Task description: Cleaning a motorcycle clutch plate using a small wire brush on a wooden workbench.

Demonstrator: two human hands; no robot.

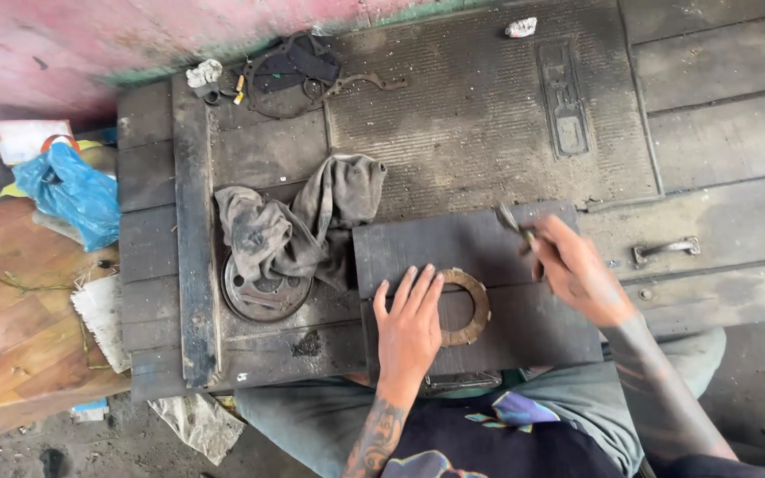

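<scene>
Grimy dark planks (453, 124), pink wall (64, 44); left hand (409, 327) flat open on ring (471, 305), right hand (577, 270) gripping tool (513, 221).

A board (480, 292) lies across the person's lap, at the near edge of the floor planks (719, 142). On the board lies a ring (469, 307), under the left hand (411, 329). The right hand (577, 274) is right of the ring, over the board's far right corner, holding a tool (513, 221). Left of the board a rag (298, 221) lies partly on a disc (263, 292). Behind them lies a mat (489, 106); at its far left corner, a gasket (289, 75). Right of the board lies a handle (664, 250). Far left lies a bag (68, 190).
</scene>
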